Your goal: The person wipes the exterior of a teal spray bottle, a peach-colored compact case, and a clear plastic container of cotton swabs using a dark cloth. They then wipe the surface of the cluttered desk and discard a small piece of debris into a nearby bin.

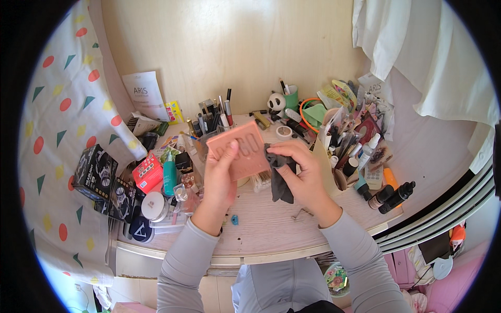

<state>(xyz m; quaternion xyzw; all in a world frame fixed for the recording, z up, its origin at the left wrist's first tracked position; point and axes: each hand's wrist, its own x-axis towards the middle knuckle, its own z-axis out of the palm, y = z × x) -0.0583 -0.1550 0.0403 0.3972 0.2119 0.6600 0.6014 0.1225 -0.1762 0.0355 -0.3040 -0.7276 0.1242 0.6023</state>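
A flat pink makeup palette [246, 160] with raised lettering on its lid is held up over the desk, tilted. My left hand [221, 172] grips it along the left side, thumb across the lid. In my right hand [301, 168] a dark grey cloth [282, 191] is pinched between thumb and fingers, its loose end hanging down. The cloth meets the palette's right edge. Behind the palette, a clear pack of cotton swabs [261, 180] is partly hidden.
Cosmetics crowd the left, among them a teal bottle [169, 176], a white round jar [154, 206] and headlight boxes [96, 172]. At right stands a brush-filled holder [325, 164]. A panda figurine [276, 103] sits at the back; a small blue object [235, 220] lies near the desk's front edge [282, 252].
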